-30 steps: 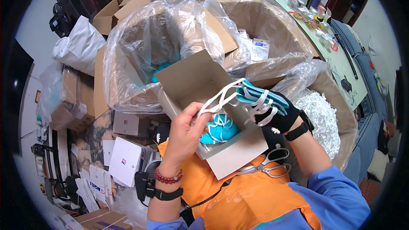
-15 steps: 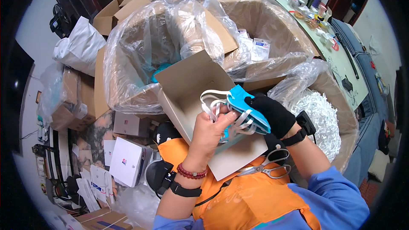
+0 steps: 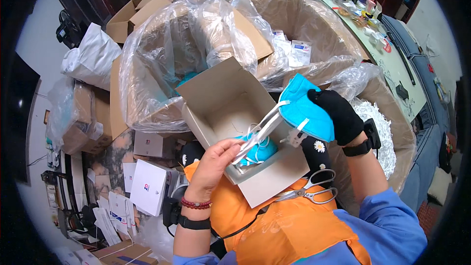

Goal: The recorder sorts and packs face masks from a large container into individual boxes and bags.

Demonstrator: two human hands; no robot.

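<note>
A blue cup-shaped face mask (image 3: 305, 110) is up over the right side of an open cardboard box (image 3: 208, 110) on my lap. My right hand (image 3: 338, 117), in a black glove, is closed on the mask's edge. The mask's white elastic straps (image 3: 265, 128) run stretched to the left, their ends pinched in the bare fingers of my left hand (image 3: 216, 161) above the box's near left corner. Another blue mask (image 3: 260, 152) lies inside the box at the near end, partly behind the straps. A pair of scissors (image 3: 314, 190) rests on my orange apron (image 3: 289, 225), below the box flap.
Large cartons lined with clear plastic (image 3: 162, 54) stand ahead, one with white packets (image 3: 299, 53). Another carton at right holds white strips (image 3: 380, 137). White boxes (image 3: 149, 189) lie at left on the floor. A cluttered table (image 3: 392, 68) and blue sofa (image 3: 422, 162) stand at right.
My hands have moved apart. The right hand carried the mask up and rightward, while the left drew back to the left, and the straps are now pulled straight. The mask in the box shows more.
</note>
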